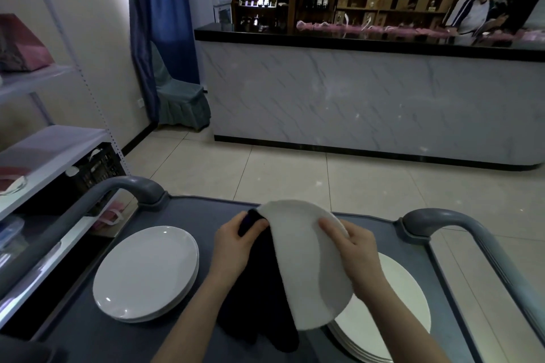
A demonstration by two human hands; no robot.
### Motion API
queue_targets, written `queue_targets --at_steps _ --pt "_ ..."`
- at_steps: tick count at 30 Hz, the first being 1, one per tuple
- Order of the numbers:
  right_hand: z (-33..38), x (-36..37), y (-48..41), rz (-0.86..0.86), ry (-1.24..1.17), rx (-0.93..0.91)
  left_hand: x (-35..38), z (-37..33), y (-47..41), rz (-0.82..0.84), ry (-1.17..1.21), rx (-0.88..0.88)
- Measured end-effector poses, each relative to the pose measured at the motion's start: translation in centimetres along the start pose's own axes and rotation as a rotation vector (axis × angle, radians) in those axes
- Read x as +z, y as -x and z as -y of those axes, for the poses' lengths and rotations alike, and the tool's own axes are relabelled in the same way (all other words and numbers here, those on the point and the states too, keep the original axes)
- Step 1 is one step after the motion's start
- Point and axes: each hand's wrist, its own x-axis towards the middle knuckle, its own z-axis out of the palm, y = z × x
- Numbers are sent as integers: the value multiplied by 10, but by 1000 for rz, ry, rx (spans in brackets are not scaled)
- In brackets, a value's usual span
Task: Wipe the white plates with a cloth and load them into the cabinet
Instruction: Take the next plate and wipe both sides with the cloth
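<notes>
Bearing stacked white plates (146, 271), a grey cart (188, 211) faces a marble counter (354, 103)

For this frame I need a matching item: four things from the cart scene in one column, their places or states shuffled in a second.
1. single round white plate
2. dark cloth
3. left stack of white plates
4. right stack of white plates

A. fully in view, flat on the grey cart
B. partly hidden beneath the raised plate
C. gripped by the left hand
D. held tilted by the right hand

Pairs: 1-D, 2-C, 3-A, 4-B.
</notes>
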Motion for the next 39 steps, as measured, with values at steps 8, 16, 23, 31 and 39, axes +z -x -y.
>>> queue_targets --at_steps 8,16,23,31,39 --pt "-9 11 5 -62 -24 54 1 20 24 -196 155 -279" --pt "16 6 -29 562 593 -251 4 -5 9 264 -187 163" --pt "-8 4 -6 42 9 9 -1 10 30 -103 106 -139" --pt "-5 -12 -4 133 159 -66 -9 0 22 66 10 -10" --pt "-1 -3 -5 185 210 -148 -5 -6 7 138 -102 78"
